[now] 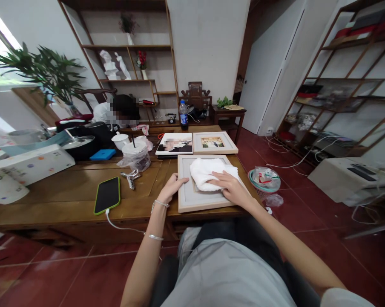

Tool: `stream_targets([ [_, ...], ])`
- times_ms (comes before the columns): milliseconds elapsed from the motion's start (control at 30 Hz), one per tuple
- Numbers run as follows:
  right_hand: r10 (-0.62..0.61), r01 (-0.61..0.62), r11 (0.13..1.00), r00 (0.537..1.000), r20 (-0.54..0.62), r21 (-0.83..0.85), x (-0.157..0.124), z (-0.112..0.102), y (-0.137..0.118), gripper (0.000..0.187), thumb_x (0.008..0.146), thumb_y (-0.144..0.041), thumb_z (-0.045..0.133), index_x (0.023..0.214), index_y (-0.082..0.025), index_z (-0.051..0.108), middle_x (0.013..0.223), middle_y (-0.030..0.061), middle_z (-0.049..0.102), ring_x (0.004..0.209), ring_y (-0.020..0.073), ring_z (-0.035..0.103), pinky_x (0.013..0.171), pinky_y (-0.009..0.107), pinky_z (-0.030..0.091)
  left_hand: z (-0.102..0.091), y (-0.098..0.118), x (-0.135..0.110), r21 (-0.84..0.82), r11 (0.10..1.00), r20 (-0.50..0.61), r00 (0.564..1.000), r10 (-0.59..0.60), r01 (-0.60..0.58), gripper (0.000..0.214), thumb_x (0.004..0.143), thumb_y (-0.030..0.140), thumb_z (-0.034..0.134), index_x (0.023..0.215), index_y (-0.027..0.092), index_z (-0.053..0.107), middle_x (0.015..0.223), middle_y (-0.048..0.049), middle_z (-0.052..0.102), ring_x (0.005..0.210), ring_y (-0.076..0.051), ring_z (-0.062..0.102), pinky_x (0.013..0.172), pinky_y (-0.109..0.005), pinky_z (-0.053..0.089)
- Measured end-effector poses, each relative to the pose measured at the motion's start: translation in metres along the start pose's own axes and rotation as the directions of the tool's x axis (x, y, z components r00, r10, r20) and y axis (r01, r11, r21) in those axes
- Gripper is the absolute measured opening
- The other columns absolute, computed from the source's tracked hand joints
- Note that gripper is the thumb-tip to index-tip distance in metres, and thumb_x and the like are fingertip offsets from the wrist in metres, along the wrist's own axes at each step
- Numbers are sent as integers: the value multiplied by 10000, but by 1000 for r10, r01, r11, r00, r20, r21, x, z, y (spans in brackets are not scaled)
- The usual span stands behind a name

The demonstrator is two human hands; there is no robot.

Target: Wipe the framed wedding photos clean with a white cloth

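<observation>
A light wooden picture frame [183, 200] lies flat near the front edge of the table, by my lap. My left hand [170, 187] grips its left side, thumb on top of the border and the other fingers at the outer edge. A folded white towel [201, 169] covers much of the framed middle, hiding what is beneath. My right hand [232, 187] rests on the towel's right part, fingers bent into the cloth and pressing it onto the frame. Just behind stand a second wooden frame with a small picture [231, 148] and a photo panel [176, 147], both lying flat.
On the wooden table [74, 213] lie a charging phone [107, 195], a silvery metal piece [130, 178], a bagged drink cup [135, 153] and a blue box [103, 154]. A cola bottle [183, 116] stands behind. Another person [104, 111] leans at the far side. A bin [264, 179] stands right.
</observation>
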State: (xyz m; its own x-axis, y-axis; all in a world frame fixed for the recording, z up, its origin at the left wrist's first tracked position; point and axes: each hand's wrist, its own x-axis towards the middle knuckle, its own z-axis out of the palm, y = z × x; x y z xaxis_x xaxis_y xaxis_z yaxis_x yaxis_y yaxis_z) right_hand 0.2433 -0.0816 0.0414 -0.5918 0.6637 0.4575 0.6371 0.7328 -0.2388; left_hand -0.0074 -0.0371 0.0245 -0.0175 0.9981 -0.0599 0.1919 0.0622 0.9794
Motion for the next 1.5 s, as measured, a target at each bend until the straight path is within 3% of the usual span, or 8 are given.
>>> stream_targets([
  [367, 284, -447, 881, 761, -583, -153, -62, -62, 22, 348, 773, -119, 404, 901, -278, 686, 1318, 15, 551, 1331, 282, 363, 1067, 592, 312, -37, 58, -31, -366, 925, -215, 976, 26, -105, 350, 626, 250, 713, 929, 203, 543, 828, 8, 644, 709, -149, 632, 641, -262, 533],
  [533, 103, -132, 977, 980, -170, -166, -83, -39, 17, 320, 805, -90, 452, 904, -297, 676, 1285, 16, 585, 1333, 265, 358, 1109, 591, 243, -61, 101, -21, -358, 870, -472, 870, 145, -340, 364, 572, 199, 734, 879, 202, 539, 825, 11, 640, 715, -147, 613, 682, -283, 540],
  [667, 11, -64, 988, 935, 354, 138, -63, -45, 2, 377, 819, -147, 545, 1124, -350, 637, 1318, 10, 559, 1344, 247, 340, 1154, 535, 153, -59, 136, 29, -331, 804, -534, 801, 271, -493, 353, 579, 154, 719, 872, 170, 524, 823, 2, 614, 750, -149, 607, 784, -336, 540],
  [800, 289, -381, 754, 924, 249, 535, -19, -84, 33, 208, 838, -389, 581, 812, -223, 704, 970, 85, 720, 1011, 266, 648, 948, 460, 485, -37, 155, 98, -392, 854, -354, 913, 204, -343, 219, 628, 125, 654, 830, 117, 570, 759, -23, 629, 754, -170, 633, 819, -377, 542],
  [900, 750, -423, 518, 643, -156, 744, 22, -103, 85, 341, 862, -507, 481, 887, -186, 594, 936, 106, 684, 835, 238, 685, 733, 413, 576, -9, 152, 140, -430, 894, -147, 987, 67, -125, 236, 660, 135, 608, 892, 91, 595, 734, -37, 659, 817, -223, 663, 801, -425, 555],
  [1033, 811, -539, 226, 566, 150, 811, 72, -94, 149, 402, 819, -534, 506, 1009, -181, 536, 936, 100, 642, 737, 212, 660, 589, 388, 593, 31, 129, 176, -138, 990, -21, 1000, 22, -25, 283, 683, 206, 642, 935, 77, 635, 754, -107, 703, 867, -274, 673, 831, -432, 542],
  [1233, 888, -737, 410, 457, -51, 537, 97, -53, 199, 200, 710, -239, 587, 891, -155, 600, 805, 64, 625, 592, 142, 571, 468, 259, 523, 48, 100, 220, 207, 978, -51, 998, 36, -25, 294, 651, 307, 705, 856, 104, 651, 838, -150, 717, 882, -297, 676, 780, -385, 537],
  [1500, 832, -801, 553, 543, -113, 228, 92, -44, 227, 328, 733, -300, 519, 995, -160, 659, 1015, 120, 675, 953, 275, 599, 784, 346, 465, 63, 88, 250, 582, 811, -44, 993, 108, -63, 246, 716, 261, 614, 884, 87, 656, 1031, -200, 685, 1169, -304, 549, 956, -301, 414],
])
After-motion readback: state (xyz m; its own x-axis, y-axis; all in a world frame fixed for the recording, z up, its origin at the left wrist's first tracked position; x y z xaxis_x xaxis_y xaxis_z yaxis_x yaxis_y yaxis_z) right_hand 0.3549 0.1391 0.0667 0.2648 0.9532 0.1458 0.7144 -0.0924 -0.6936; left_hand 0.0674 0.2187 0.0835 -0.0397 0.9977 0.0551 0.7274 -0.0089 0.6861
